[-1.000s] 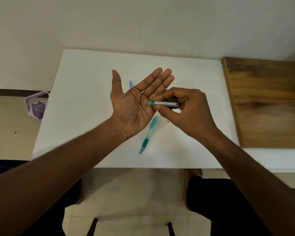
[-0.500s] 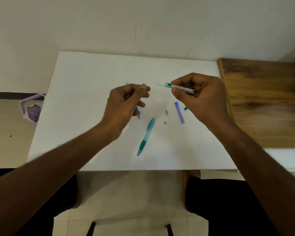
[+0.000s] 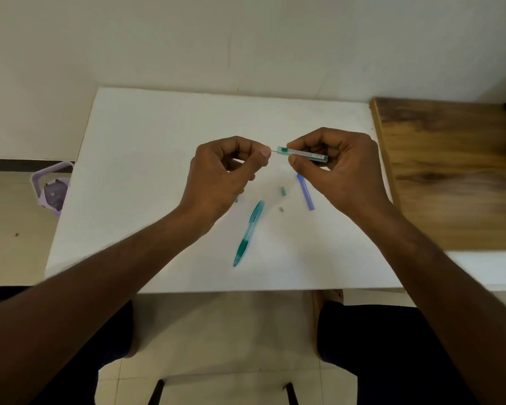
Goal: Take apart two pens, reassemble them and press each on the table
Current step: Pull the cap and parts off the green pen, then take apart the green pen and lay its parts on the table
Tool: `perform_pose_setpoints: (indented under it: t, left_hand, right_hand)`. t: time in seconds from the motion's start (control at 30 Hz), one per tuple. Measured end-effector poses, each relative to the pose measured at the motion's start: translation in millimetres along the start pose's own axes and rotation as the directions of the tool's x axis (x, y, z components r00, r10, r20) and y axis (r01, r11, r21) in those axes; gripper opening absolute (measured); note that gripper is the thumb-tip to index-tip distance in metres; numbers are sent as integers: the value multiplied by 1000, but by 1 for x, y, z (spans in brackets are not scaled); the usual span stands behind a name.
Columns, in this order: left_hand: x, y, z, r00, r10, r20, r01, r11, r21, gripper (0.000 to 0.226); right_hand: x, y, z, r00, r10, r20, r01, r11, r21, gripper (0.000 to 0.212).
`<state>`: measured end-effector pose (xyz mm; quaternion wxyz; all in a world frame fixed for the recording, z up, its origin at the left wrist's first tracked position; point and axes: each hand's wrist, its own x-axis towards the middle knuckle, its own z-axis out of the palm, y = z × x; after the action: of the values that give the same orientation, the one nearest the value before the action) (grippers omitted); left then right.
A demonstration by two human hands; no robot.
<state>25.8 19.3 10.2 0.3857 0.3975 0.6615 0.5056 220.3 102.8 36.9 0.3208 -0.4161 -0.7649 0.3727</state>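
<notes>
White table [image 3: 158, 171], right hand [image 3: 339, 173] gripping green barrel [image 3: 303, 153]

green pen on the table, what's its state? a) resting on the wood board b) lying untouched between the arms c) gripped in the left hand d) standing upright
b: the green pen lies flat on the white table, neither hand touching it.

Between the right hand's fingers [image 3: 301, 143] sits a clear barrel [image 3: 303, 153] with a green end and printed label. Below them lie a teal pen [image 3: 249, 232], a purple tube [image 3: 306, 192], 1 small green cap [image 3: 283, 191], all on a white table [image 3: 146, 147].
</notes>
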Motion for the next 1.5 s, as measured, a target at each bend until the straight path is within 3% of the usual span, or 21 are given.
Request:
perform_pose_setpoints:
  t: [0.13,0.33,0.6,0.87,0.97,1.07,1.17,1.27,1.5]
  left_hand:
    - [4,3,-8,997,54,-46,-52,998,47,14]
    - [11,8,-30,972,184,-146,-148,962,229,19]
    - [9,8,-29,971,229,-67,-180,886,428,17]
    - [6,4,-12,971,229,68,-230,824,517,20]
    - [6,0,-7,970,221,100,-239,798,554,17]
    - [6,-2,-2,968,208,141,-251,766,592,13]
    - [6,-3,3,965,218,144,-260,747,612,14]
    - [5,-2,5,958,239,157,-283,717,637,15]
    - [3,-2,2,961,232,152,-274,717,641,13]
  right_hand:
    - [1,5,-2,999,37,-19,-36,999,23,11]
    - [0,26,-6,960,203,-195,-200,979,37,14]
    - [-15,59,-17,881,357,-309,-435,868,-239,21]
    - [-47,71,-22,871,384,-306,-491,681,-544,22]
    - [-42,66,-25,891,368,-267,-454,695,-558,27]
    - [-30,54,-24,952,258,-165,-305,840,-449,22]
    - [-21,35,-9,987,158,23,-145,949,-281,15]
    - [-20,27,7,989,75,125,-42,967,-253,17]
    - [-18,24,15,991,50,125,-21,974,-225,1]
